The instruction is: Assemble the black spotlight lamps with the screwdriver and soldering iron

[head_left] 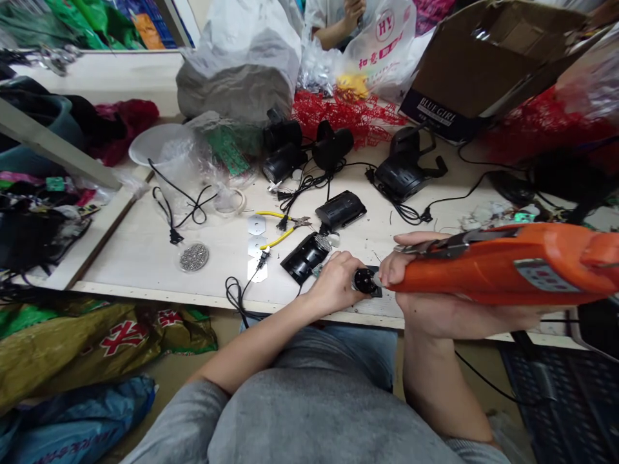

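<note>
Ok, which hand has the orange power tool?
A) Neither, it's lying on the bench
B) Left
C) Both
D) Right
D: the right hand wraps the orange power tool, while the left hand holds a small black round part.

"Where does this view look from?"

"From the person's head, facing forward and down, past the grey sweatshirt (pixel 309 412) along the bottom edge."

"How near is the work?"

"Very near: the left hand (pixel 333 283) and right hand (pixel 435 309) sit just beyond the chest, at the near edge of the white workbench (pixel 145 245)."
</note>
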A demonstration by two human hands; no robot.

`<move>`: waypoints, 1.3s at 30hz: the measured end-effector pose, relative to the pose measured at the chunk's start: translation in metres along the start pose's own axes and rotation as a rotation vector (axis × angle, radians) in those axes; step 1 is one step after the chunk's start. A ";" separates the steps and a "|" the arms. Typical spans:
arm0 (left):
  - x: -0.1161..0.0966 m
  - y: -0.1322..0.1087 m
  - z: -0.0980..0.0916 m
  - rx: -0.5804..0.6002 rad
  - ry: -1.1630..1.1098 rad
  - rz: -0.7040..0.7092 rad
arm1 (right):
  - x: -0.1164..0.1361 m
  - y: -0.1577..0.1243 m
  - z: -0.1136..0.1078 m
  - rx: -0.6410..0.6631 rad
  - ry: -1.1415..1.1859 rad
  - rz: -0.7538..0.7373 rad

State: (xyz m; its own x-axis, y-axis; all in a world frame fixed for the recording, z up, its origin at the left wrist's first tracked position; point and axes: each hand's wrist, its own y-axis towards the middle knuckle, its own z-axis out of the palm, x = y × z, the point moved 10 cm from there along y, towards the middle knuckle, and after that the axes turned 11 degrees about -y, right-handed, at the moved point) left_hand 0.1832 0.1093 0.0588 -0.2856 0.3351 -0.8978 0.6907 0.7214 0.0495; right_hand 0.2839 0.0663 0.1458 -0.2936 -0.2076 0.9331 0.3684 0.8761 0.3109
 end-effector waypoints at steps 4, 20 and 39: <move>0.003 0.001 0.001 0.005 -0.026 -0.012 | -0.001 0.003 0.007 0.023 0.129 0.001; -0.001 0.001 -0.003 0.016 -0.019 -0.007 | 0.003 0.000 0.009 -0.002 0.220 -0.018; -0.012 -0.005 -0.001 0.093 0.017 0.095 | 0.026 0.007 0.009 -0.061 0.429 -0.166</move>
State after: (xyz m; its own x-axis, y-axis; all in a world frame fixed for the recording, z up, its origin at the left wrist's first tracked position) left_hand 0.1819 0.1024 0.0699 -0.2266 0.4102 -0.8834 0.7739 0.6265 0.0924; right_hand 0.2703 0.0708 0.1707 0.0341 -0.5157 0.8561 0.4024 0.7912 0.4606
